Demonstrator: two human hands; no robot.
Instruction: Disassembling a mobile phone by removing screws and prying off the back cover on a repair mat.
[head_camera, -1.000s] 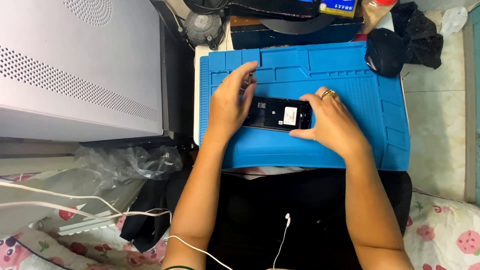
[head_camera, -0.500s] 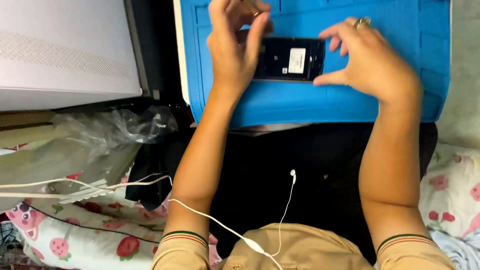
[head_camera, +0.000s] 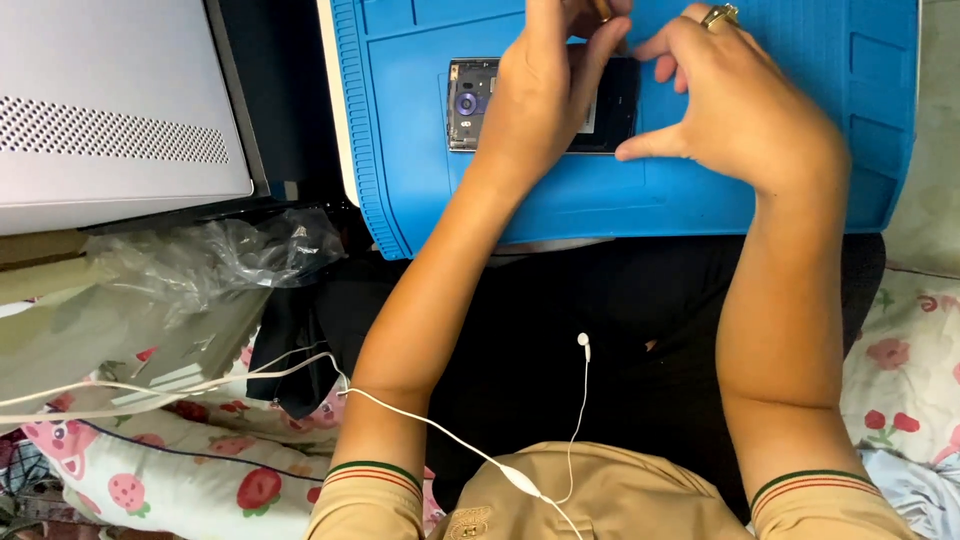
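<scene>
Blue ridged work mat (head_camera: 500, 200) is my landmark: the opened black phone (head_camera: 470, 105) lies flat near its upper middle. My left hand (head_camera: 545, 95) rests on the phone, fingers curled over its top edge. My right hand (head_camera: 740, 110) sits just right of it, thumb touching the phone's lower corner, ring (head_camera: 722, 14) on one finger.

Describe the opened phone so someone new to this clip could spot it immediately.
Start at the large blue ribbed work mat at the top of the view. Both hands, left hand and right hand, meet over a dark flat phone lying there, the mat's only black rectangle, its back off and camera parts exposed.
</scene>
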